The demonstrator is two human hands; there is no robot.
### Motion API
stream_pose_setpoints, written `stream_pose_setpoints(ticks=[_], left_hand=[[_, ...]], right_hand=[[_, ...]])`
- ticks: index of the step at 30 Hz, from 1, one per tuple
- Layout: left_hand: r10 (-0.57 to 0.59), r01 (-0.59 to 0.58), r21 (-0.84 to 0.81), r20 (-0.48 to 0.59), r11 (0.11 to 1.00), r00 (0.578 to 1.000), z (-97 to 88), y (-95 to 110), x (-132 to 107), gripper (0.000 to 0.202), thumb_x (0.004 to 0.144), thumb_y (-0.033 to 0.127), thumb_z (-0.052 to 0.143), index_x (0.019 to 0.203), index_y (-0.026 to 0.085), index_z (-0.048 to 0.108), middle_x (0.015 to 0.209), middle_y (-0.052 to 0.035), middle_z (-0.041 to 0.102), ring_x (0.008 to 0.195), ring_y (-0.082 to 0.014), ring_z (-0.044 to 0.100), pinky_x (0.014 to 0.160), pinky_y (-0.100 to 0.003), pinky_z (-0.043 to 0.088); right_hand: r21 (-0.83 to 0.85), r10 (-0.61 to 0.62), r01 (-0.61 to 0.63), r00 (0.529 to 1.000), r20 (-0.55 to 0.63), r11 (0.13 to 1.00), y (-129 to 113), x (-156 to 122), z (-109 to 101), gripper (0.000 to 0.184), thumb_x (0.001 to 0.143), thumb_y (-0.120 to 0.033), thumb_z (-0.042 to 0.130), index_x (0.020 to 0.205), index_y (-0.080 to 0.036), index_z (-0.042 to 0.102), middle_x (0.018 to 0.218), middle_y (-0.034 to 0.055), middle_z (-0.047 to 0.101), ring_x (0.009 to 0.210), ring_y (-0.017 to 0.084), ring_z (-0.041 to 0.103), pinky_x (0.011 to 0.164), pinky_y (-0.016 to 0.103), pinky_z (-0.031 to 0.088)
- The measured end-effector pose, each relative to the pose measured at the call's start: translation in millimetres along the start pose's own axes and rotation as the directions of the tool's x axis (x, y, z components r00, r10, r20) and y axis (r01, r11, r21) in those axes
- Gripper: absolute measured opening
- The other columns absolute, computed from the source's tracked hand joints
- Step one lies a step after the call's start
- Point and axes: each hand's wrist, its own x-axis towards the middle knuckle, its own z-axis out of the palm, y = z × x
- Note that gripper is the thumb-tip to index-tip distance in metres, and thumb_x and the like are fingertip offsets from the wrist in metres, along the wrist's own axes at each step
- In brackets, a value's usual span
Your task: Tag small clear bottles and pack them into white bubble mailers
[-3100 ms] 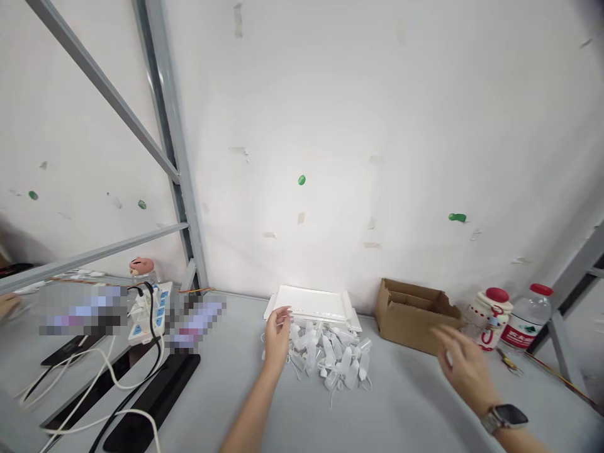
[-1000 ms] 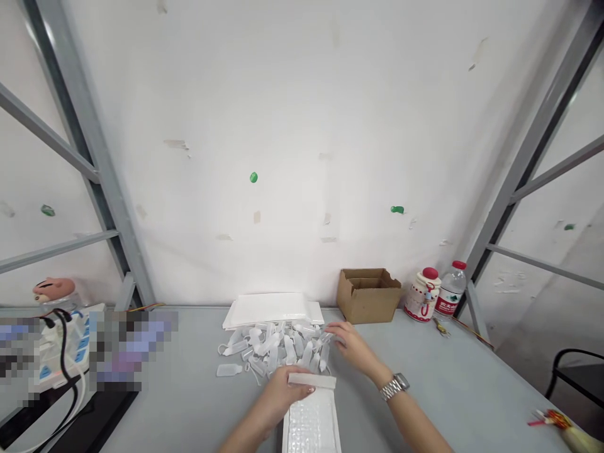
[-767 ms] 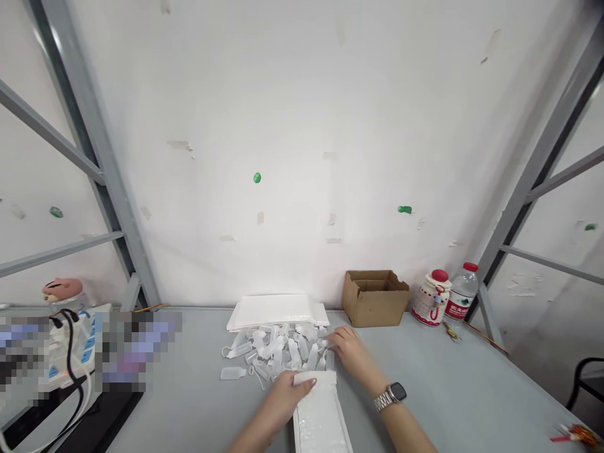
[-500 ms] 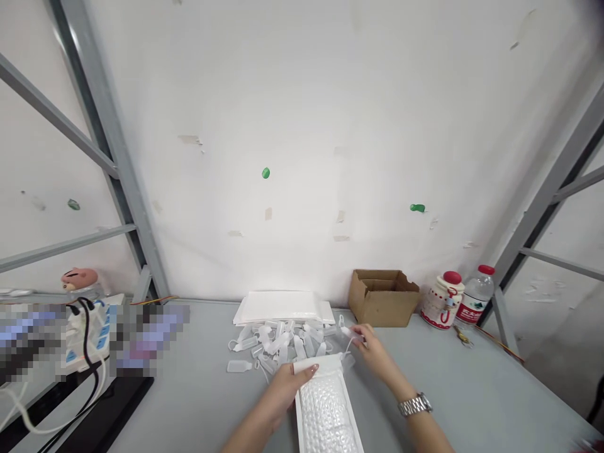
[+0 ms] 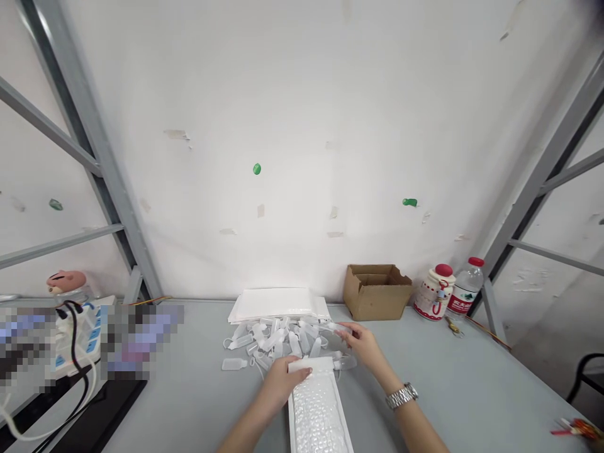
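Observation:
A white bubble mailer point(image 5: 318, 412) lies on the grey table in front of me, and my left hand point(image 5: 282, 382) grips its far open end with thumb and fingers closed on the edge. Just beyond it sits a pile of small clear plastic bottles with loops point(image 5: 278, 341). My right hand point(image 5: 362, 344), a metal watch on its wrist, is at the right side of the pile with fingers pinched on one small clear bottle point(image 5: 340, 328). A stack of white mailers point(image 5: 276, 304) lies behind the pile against the wall.
An open cardboard box point(image 5: 376, 292) stands at the back right, next to a red-capped jar point(image 5: 435, 292) and a water bottle point(image 5: 465, 294). A power strip with cables point(image 5: 78, 333) is at the left. Grey metal rack posts point(image 5: 108, 170) frame both sides.
The left hand has taken a mailer from the stack and drawn it toward me. The right hand came from the box side to the pile and picked up a small bottle.

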Motion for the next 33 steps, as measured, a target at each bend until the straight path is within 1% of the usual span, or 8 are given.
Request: stream_pose_setpoints(ticks=[3,6,10,15,22,27,30,33], left_hand=[[0.156,-0.137,0.172,-0.1,0.976,0.983,3.5,0,0,0.018,0.056,0.029,0.069,0.072,0.021,0.069,0.079,-0.0046,0.07,0.083,-0.0275,0.062,0.076,-0.033,0.044],[0.153,-0.148,0.168,-0.023,0.975,0.988,7.5,0,-2,0.017,0.056,0.026,0.069,0.072,0.021,0.069,0.084,-0.0054,0.07,0.089,-0.028,0.061,0.08,-0.033,0.043],[0.107,-0.107,0.14,0.003,0.984,0.994,10.4,0,-2,0.021,0.054,0.028,0.071,0.073,0.019,0.067,0.087,-0.0072,0.07,0.093,-0.0283,0.06,0.082,-0.033,0.042],[0.104,-0.099,0.11,-0.045,0.989,0.994,6.9,0,3,0.03,0.052,0.035,0.072,0.074,0.015,0.065,0.086,-0.0083,0.07,0.09,-0.0268,0.06,0.079,-0.03,0.043],[0.113,-0.106,0.073,-0.092,0.992,0.989,1.6,-5,9,0.035,0.049,0.039,0.073,0.072,0.013,0.065,0.079,-0.007,0.068,0.083,-0.0256,0.06,0.074,-0.031,0.042],[0.043,-0.045,-0.035,-0.046,0.998,0.998,0.7,-1,9,0.042,0.044,0.046,0.075,0.067,0.013,0.065,0.065,-0.0031,0.065,0.07,-0.0218,0.058,0.065,-0.028,0.04],[0.022,-0.023,-0.127,-0.01,0.992,1.0,-1.5,5,5,0.044,0.047,0.051,0.074,0.069,0.013,0.066,0.063,-0.0021,0.064,0.067,-0.0202,0.058,0.064,-0.027,0.039],[0.02,-0.015,-0.192,0.023,0.981,1.0,-3.5,8,1,0.045,0.055,0.055,0.069,0.07,0.013,0.067,0.066,-0.0042,0.066,0.069,-0.0216,0.059,0.067,-0.03,0.041]], right_hand=[[0.103,0.034,-0.036,0.999,0.02,0.994,-5,-2,2,0.044,0.066,-0.059,0.056,0.07,-0.016,0.062,0.055,-0.0019,0.054,0.044,0.01,0.043,0.046,0.025,0.037],[0.275,0.082,-0.094,0.995,0.053,0.957,-8,-6,7,0.044,0.069,-0.061,0.055,0.061,-0.017,0.055,0.055,-0.0014,0.054,0.041,0.007,0.04,0.042,0.022,0.033],[0.637,0.165,-0.239,0.971,0.174,0.733,-10,-11,13,0.035,0.063,-0.048,0.071,0.065,-0.017,0.055,0.055,-0.0025,0.057,0.041,0.006,0.042,0.042,0.018,0.035],[0.736,0.201,-0.314,0.95,0.241,0.6,-11,-14,20,0.03,0.061,-0.04,0.076,0.068,-0.015,0.061,0.062,0.0003,0.063,0.048,0.006,0.051,0.05,0.017,0.044],[0.588,0.275,-0.258,0.959,0.061,0.766,6,-6,22,0.029,0.05,-0.035,0.081,0.067,-0.016,0.067,0.061,0.0003,0.063,0.054,0.012,0.058,0.057,0.024,0.049],[0.584,0.242,-0.197,0.97,0.002,0.787,4,-3,19,0.036,0.046,-0.039,0.082,0.069,-0.018,0.066,0.066,-0.001,0.064,0.062,0.014,0.06,0.068,0.027,0.05],[0.604,0.182,-0.162,0.983,0.03,0.78,-13,-11,18,0.037,0.051,-0.041,0.08,0.075,-0.018,0.064,0.075,0.0016,0.067,0.073,0.017,0.062,0.078,0.03,0.047],[0.609,0.055,-0.117,0.991,0.121,0.784,-32,-23,22,0.041,0.061,-0.041,0.075,0.095,-0.022,0.062,0.085,0.003,0.068,0.087,0.019,0.061,0.083,0.033,0.044]])
